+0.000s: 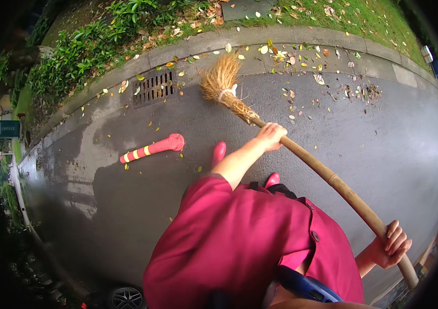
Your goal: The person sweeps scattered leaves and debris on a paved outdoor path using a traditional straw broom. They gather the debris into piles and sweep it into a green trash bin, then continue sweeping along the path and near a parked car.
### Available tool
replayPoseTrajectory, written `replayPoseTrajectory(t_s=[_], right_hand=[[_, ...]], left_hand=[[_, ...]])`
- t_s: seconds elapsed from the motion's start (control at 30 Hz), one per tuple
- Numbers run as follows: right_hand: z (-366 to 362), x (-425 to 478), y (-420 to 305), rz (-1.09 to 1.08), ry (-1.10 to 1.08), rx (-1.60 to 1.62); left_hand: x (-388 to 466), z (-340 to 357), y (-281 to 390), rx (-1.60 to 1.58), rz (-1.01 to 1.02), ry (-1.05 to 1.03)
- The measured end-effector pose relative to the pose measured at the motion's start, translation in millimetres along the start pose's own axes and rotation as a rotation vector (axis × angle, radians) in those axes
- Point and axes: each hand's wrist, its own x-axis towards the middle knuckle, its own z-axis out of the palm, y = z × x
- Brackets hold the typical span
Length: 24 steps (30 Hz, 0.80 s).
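Note:
A broom with straw bristles [223,75] and a long bamboo handle [323,166] slants across the view. My left hand [271,136] is closed around the handle just below the bound straw. Near the handle's far end, at the lower right, my right hand [390,245] grips it. The bristles rest on or just above the wet asphalt beside the kerb; exact contact cannot be told. Fallen leaves [365,92] lie scattered and in a small heap to the right of the bristles.
A red traffic cone or post with yellow bands [151,148] lies on the road at left. A metal drain grate [154,88] sits by the stone kerb [319,36], with shrubs [84,54] and grass beyond. A car wheel [127,298] shows at the bottom left.

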Motion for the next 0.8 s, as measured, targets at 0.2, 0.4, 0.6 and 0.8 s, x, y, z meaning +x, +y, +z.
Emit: replayPoseTrajectory(t_s=[0.2, 0.4, 0.6, 0.8], right_hand=[[135, -26, 188, 0.399, -0.055, 0.195], [263, -27, 294, 0.672, -0.284, 0.377], [278, -16, 254, 0.493, -0.093, 0.105], [287, -17, 61, 0.099, 0.057, -0.339]], left_hand=[[-192, -139, -166, 0.201, -0.498, -0.046], [-288, -274, -276, 0.384, -0.69, 0.054], [-192, -245, -302, 0.196, -0.475, 0.095], [6, -133, -133, -0.19, 0.05, -0.007]])
